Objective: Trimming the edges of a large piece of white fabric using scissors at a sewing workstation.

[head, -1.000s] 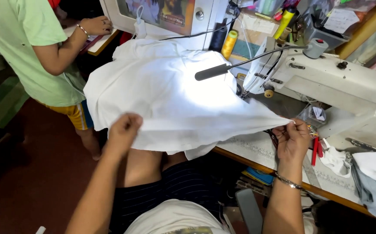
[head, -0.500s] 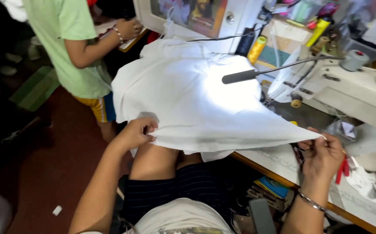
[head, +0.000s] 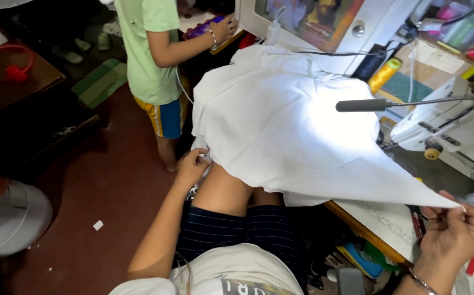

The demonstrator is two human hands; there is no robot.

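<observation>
A large white cloth (head: 280, 125) lies spread over the sewing table and hangs over my knee. My left hand (head: 193, 165) pinches its lower left edge beside my thigh. At the far right my right hand (head: 455, 232) grips the cloth's pointed corner and holds it taut above the table edge. A bright lamp lights the middle of the cloth.
A white sewing machine (head: 449, 128) stands at the right, with a black lamp arm (head: 365, 105) reaching over the cloth. A person in a green shirt (head: 149, 49) stands at the back left by a desk. A yellow thread cone (head: 384, 74) stands behind the cloth.
Both hands have moved apart along the cloth's edge, drawing it tighter. My left hand went from lying on the cloth to pinching its edge lower down. The view swung left.
</observation>
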